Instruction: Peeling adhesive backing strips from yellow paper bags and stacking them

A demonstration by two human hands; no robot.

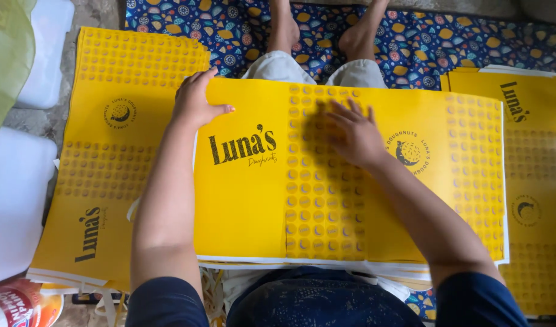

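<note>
Yellow printed sheet (247, 200), flat, lying across the person's lap, dotted bands running top to bottom. Left hand (196, 100) rests at its upper left corner, fingers curled over the far edge, thumb stretched along the sheet; it grips nothing else. Right hand (353, 133) lies palm down near the middle, fingers spread wide on a dotted band. Like yellow sheets in a stack at left (102, 151) and a stack at right (532, 181). Patterned blue cloth (423, 42) beneath, beyond the knees.
</note>
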